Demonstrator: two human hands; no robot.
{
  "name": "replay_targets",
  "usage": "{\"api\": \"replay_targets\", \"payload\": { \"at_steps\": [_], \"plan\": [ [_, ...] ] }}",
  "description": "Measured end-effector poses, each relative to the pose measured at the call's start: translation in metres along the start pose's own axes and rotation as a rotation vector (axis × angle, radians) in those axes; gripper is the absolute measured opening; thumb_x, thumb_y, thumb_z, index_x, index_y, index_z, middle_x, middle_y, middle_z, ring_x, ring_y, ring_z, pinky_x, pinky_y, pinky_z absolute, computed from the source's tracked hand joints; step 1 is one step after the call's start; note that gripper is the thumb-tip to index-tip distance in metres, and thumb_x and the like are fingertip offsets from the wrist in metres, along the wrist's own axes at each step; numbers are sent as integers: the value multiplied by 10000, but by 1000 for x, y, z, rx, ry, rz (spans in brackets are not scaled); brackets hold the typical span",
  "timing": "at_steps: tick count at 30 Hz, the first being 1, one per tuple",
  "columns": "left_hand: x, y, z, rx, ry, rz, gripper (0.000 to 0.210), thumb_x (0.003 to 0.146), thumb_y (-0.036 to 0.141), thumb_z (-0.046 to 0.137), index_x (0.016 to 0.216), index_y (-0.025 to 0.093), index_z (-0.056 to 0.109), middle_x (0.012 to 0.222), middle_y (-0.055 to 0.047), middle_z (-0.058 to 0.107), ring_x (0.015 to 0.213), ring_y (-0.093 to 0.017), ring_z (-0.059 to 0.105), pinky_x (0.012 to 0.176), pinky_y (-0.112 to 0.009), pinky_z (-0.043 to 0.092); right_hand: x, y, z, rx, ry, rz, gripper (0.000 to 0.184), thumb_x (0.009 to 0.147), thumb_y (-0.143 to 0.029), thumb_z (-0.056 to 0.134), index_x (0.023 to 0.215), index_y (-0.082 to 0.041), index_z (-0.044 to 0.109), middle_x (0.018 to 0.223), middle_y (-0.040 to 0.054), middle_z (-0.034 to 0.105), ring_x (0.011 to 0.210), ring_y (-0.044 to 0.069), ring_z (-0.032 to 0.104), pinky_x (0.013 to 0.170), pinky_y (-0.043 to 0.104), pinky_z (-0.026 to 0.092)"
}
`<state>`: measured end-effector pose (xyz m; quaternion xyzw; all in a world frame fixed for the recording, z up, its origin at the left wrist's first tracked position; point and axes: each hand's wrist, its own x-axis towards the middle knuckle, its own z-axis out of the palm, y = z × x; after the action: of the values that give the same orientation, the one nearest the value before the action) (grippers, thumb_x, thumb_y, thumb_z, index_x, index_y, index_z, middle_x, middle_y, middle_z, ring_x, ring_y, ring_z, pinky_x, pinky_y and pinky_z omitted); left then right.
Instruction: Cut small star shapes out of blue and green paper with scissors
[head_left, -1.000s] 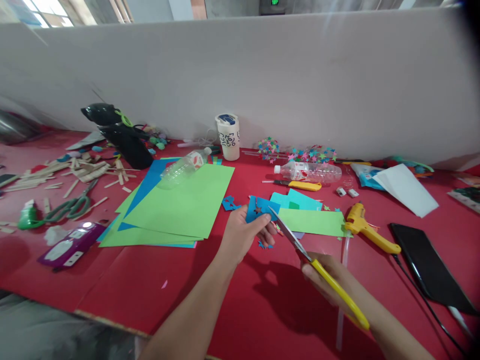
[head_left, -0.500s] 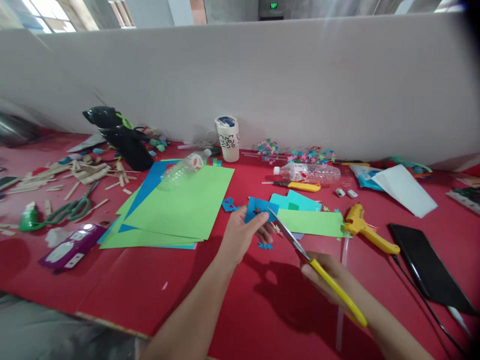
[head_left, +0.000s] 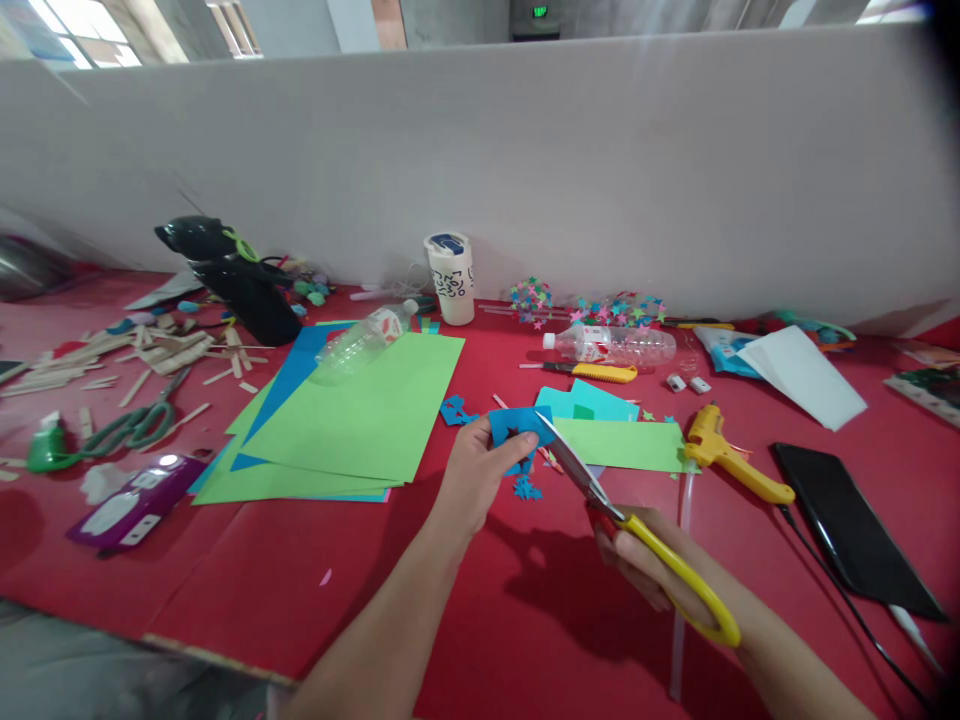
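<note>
Between the thumb and fingers of my left hand (head_left: pixel 480 465) is a small piece of blue paper (head_left: pixel 510 422) with cut-out gaps in it. My right hand (head_left: pixel 645 550) grips yellow-handled scissors (head_left: pixel 679 570), whose blades (head_left: pixel 577 465) reach up to the right edge of the blue paper. Just below the paper, several small blue paper stars (head_left: pixel 527 488) lie on the red table (head_left: pixel 517 620). A blue paper scrap (head_left: pixel 455 410) with cut edges rests left of the held piece. Behind the blades lies a light green paper strip (head_left: pixel 630 443).
Large green sheets (head_left: pixel 360 410) lie to the left with a clear bottle (head_left: pixel 367 340) on top. Right of my hands are a yellow glue gun (head_left: pixel 731 455) and a black phone-like slab (head_left: pixel 847 525). A yellow cutter (head_left: pixel 600 372), another bottle (head_left: pixel 615 345) and a white cup (head_left: pixel 451 280) stand or lie behind.
The blue paper has tilted in my left hand, and its gaps look different. The scissor handles have spread a little apart in my right hand. The whole view has shifted slightly.
</note>
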<state>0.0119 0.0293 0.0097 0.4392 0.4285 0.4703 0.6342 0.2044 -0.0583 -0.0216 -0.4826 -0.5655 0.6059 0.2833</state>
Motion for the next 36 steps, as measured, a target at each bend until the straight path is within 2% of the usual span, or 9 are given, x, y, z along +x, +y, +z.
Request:
{"api": "replay_targets", "payload": {
  "at_steps": [4,11,16,20,27,36],
  "plan": [
    [-4,-1,6,-23,52,13,120,652,249,675,687,149,619,550,47,516,490,-56,461,511,-193,427,0,-2,4,37,6,-25,476,790,-660,404,671,-200,384,422,-105,298,334,47,250,326,180,213],
    [-9,-4,10,-30,71,14,131,679,281,665,728,166,623,579,38,532,520,-69,486,529,-198,444,-3,-7,16,37,98,50,459,807,-645,393,656,-215,338,450,-110,264,350,45,213,327,175,175],
    [-11,-6,10,-24,114,16,143,669,293,669,725,170,622,582,32,545,520,-74,489,527,-201,454,-4,-9,20,48,84,84,483,792,-678,372,649,-217,340,430,-109,261,343,48,204,310,181,171],
    [-12,-9,10,-47,136,20,147,660,292,678,691,164,611,592,33,540,511,-65,474,517,-194,450,-3,-10,21,10,103,50,490,793,-679,367,650,-211,343,444,-101,285,329,39,224,322,193,168],
    [-15,-11,17,-121,108,47,128,702,284,658,703,173,595,577,46,515,506,-52,455,510,-173,422,1,-2,28,106,105,37,500,783,-694,374,662,-209,354,427,-113,274,322,32,196,308,177,170],
    [-16,-14,20,-117,103,49,107,723,283,637,725,185,594,595,51,562,550,-67,514,541,-173,419,0,-2,42,157,186,47,477,801,-660,397,644,-212,346,446,-111,254,327,33,205,320,182,138]
  ]
}}
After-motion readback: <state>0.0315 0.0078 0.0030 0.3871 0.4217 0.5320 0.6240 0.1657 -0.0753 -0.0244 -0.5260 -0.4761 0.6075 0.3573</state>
